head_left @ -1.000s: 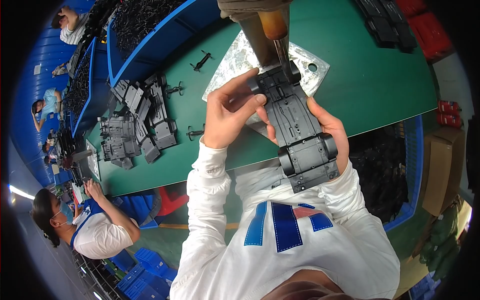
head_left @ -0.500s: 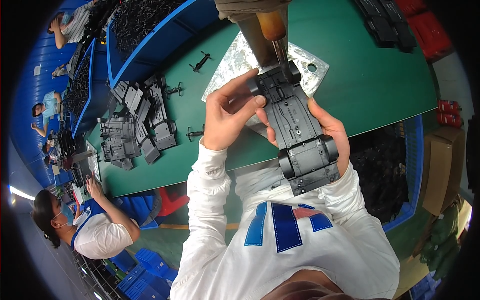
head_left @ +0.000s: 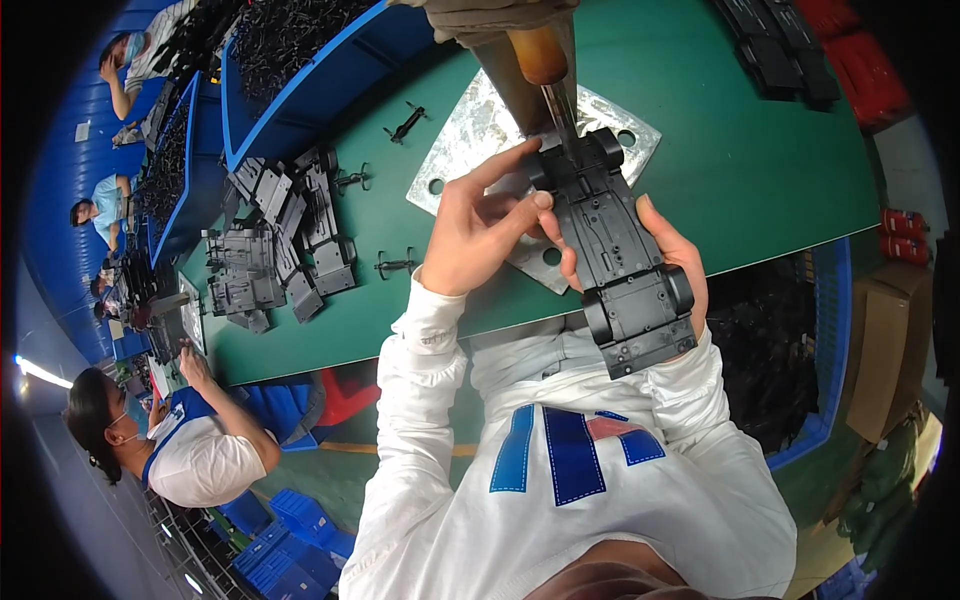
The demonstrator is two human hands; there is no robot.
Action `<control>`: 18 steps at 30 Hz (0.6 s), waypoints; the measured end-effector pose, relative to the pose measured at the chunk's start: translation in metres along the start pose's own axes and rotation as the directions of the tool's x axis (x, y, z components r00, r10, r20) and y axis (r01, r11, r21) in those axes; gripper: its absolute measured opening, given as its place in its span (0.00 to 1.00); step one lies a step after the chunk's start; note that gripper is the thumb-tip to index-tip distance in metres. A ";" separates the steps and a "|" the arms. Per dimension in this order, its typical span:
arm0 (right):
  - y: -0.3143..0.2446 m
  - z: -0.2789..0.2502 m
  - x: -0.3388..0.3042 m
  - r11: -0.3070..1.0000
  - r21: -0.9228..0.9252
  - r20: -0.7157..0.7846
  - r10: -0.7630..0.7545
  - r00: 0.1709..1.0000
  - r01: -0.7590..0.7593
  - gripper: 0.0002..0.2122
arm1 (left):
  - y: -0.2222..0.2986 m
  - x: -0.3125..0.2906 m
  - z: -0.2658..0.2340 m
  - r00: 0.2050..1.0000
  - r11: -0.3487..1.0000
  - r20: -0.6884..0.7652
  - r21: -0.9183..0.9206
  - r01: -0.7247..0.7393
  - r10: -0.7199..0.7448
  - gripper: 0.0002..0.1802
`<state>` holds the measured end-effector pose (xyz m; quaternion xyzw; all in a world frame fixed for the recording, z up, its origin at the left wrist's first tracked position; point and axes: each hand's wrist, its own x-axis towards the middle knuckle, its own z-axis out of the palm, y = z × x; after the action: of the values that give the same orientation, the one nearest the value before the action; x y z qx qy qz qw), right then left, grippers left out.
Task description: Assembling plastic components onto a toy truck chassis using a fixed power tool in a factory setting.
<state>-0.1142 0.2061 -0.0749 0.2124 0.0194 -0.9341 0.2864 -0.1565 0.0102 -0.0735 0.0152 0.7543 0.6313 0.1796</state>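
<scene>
A long black plastic car chassis (head_left: 612,235) is tilted between my hands over the table's near edge. My left hand (head_left: 475,235) is closed on its upper left side, thumb and index finger at the far end. Along the right edge, my right hand (head_left: 680,255) grips it, with the thumb on the side and the other fingers mostly hidden beneath. The metal shaft (head_left: 563,115) of a fixed driver with an amber collar (head_left: 540,58) comes down at the chassis's far end; whether the tip touches is unclear. Under this lies a silvery metal plate (head_left: 455,150) with round holes.
Several black chassis parts (head_left: 245,270) lie piled on the green table (head_left: 740,190), with small black axle-like pieces (head_left: 405,122) nearby. Blue bins (head_left: 300,85) of black parts stand far left. Another blue crate (head_left: 832,350) sits below right. A co-worker (head_left: 200,450) works at left.
Both hands have shifted slightly right with the chassis, in the picture. The driver shaft now meets the view of the chassis's far end nearer its middle. The grip is unchanged.
</scene>
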 end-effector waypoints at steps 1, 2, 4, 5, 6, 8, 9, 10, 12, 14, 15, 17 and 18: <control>-0.002 -0.002 0.000 1.000 -0.013 0.039 0.000 0.999 0.000 0.25 | 0.001 0.001 0.002 1.000 1.000 -0.011 -0.012 0.015 -0.016 0.31; -0.004 -0.004 0.001 1.000 -0.027 0.078 0.001 0.997 0.001 0.26 | 0.001 0.002 0.003 1.000 1.000 -0.012 -0.010 0.017 -0.017 0.31; -0.007 -0.011 0.002 0.998 0.066 0.110 0.001 0.994 -0.008 0.27 | 0.002 0.004 0.006 1.000 1.000 -0.014 -0.014 -0.009 0.009 0.31; -0.008 -0.012 0.002 0.988 0.155 0.141 -0.003 0.990 -0.019 0.29 | 0.002 0.005 0.007 1.000 1.000 -0.014 -0.012 -0.008 0.007 0.31; -0.009 -0.013 0.002 0.987 0.157 0.140 -0.003 0.990 -0.019 0.29 | 0.002 0.006 0.008 1.000 0.999 -0.019 -0.028 -0.021 0.021 0.31; -0.010 -0.010 0.001 0.988 0.155 0.119 -0.029 0.992 0.011 0.29 | 0.000 0.008 0.010 0.999 0.999 -0.021 -0.044 -0.033 0.032 0.32; -0.012 -0.011 0.001 0.987 0.157 0.118 -0.031 0.993 0.012 0.29 | -0.002 0.009 0.010 0.999 0.998 -0.030 -0.057 -0.040 0.038 0.32; -0.013 -0.011 0.002 0.989 0.147 0.116 -0.026 0.993 0.009 0.29 | -0.002 0.010 0.011 0.998 0.996 -0.040 -0.070 -0.047 0.044 0.32; -0.014 -0.011 0.001 0.990 0.138 0.114 -0.021 0.993 0.005 0.29 | -0.003 0.012 0.011 0.999 0.994 -0.025 -0.099 -0.043 0.041 0.33; -0.016 -0.011 0.000 0.990 0.142 0.124 -0.017 0.992 0.000 0.30 | -0.004 0.013 0.011 0.999 0.991 -0.010 -0.129 -0.041 0.040 0.33; -0.017 -0.013 0.000 0.990 0.142 0.124 -0.017 0.992 -0.001 0.30 | -0.004 0.013 0.012 0.999 0.987 -0.010 -0.156 -0.047 0.046 0.33; -0.019 -0.017 0.001 0.997 0.073 0.177 0.004 0.984 -0.017 0.30 | -0.004 0.014 0.013 0.999 0.982 -0.008 -0.182 -0.054 0.053 0.33; -0.020 -0.017 0.001 0.997 0.073 0.178 0.004 0.984 -0.017 0.30 | -0.003 0.013 0.013 0.998 0.981 -0.010 -0.188 -0.056 0.055 0.34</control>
<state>-0.1194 0.2244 -0.0926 0.1389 -0.0420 -0.9478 0.2838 -0.1648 0.0250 -0.0819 0.0177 0.6908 0.7047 0.1608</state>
